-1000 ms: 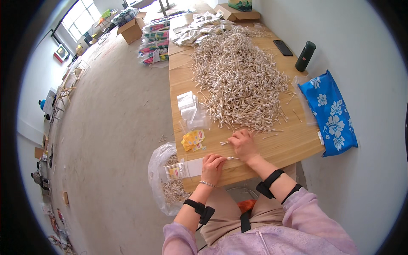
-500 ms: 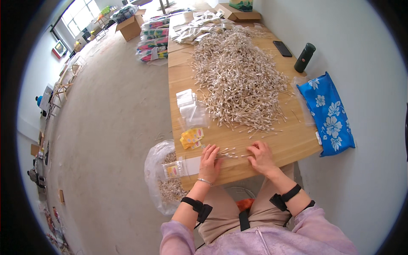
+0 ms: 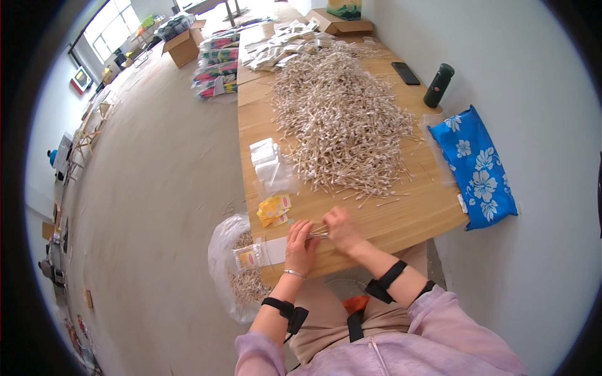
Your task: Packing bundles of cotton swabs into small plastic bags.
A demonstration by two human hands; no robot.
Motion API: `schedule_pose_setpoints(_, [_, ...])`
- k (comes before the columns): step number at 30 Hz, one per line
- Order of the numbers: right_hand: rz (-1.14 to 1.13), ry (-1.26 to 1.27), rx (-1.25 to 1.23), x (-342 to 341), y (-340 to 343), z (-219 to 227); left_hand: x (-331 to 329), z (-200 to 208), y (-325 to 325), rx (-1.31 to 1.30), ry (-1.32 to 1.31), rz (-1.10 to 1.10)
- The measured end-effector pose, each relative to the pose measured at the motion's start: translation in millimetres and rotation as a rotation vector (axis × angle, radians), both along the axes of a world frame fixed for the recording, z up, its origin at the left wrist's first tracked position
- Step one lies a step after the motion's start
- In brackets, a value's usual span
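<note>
Below frame centre, cotton swabs (image 3: 320, 232) lie left-to-right between the gripping left hand (image 3: 300, 245) and right hand (image 3: 343, 229), its curled fingers' hold unclear.

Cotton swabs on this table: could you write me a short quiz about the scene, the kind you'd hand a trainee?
1. On which side is the silvery bracelet worn? A) right B) both C) left

2. True or false: in the picture, the dark phone lies to the left of the dark bottle.

3. Fill in: between the fingers of the left hand and the right hand, a few thin ____ can be seen.

Key: 1. C. 2. True. 3. Cotton swabs.
</note>
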State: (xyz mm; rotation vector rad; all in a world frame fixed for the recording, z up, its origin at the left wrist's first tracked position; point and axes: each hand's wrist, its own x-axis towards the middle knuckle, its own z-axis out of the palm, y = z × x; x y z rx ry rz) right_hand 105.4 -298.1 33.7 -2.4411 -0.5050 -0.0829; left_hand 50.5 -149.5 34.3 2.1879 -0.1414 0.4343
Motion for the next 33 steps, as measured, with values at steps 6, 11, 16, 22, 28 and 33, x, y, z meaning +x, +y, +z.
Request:
schedule_pose_setpoints(6, [0.05, -0.065, 0.045, -7, -15, 17, -2, -5, 9, 0.043, -0.001, -0.02])
schedule_pose_setpoints(11, [-0.253, -0.415, -0.194, 28, -86, 20, 1, -3, 6, 0.074, -0.038, -0.094])
schedule_pose_setpoints(16, [-0.188, -0.298, -0.189, 39, -72, 12, 0, -6, 9, 0.096, -0.056, -0.095])
schedule_pose_setpoints(22, [0.073, -0.203, 0.004, 13, -8, 6, 0, -6, 6, 0.061, -0.043, -0.088])
schedule_pose_setpoints(28, [-0.034, -0.212, 0.033, 9, -28, 5, 0, -6, 8, 0.057, -0.048, -0.089])
schedule_pose_setpoints(33, [-0.172, -0.187, 0.043, 24, -51, 7, 0, -4, 9, 0.078, -0.078, -0.087])
